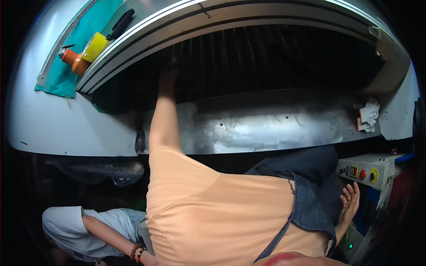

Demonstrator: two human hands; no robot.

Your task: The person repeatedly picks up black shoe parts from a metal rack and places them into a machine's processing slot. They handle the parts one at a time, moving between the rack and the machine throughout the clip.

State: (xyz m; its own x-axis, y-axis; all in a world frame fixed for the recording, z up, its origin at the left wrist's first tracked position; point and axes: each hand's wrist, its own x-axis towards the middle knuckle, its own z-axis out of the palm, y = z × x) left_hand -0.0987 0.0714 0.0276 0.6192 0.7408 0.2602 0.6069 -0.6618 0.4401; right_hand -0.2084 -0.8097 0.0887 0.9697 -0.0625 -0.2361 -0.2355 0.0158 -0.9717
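Now, what I can make out from my remote seat:
left hand (168,73): my arm stretches up into the dark machine opening (275,62); the hand sits among black bristle-like slats, too dim for me to tell whether it is open or closed.
right hand (349,205): open, fingers spread, holding nothing, just beside the grey control box (366,170) with its red button.
metal ledge (266,128): shiny, dented, below the opening.
tape rolls (84,54): yellow and orange, on a teal mat (62,80), upper left.
crumpled rag (367,116): right end of the ledge.
other person: a beaded wrist (137,252), lower left.
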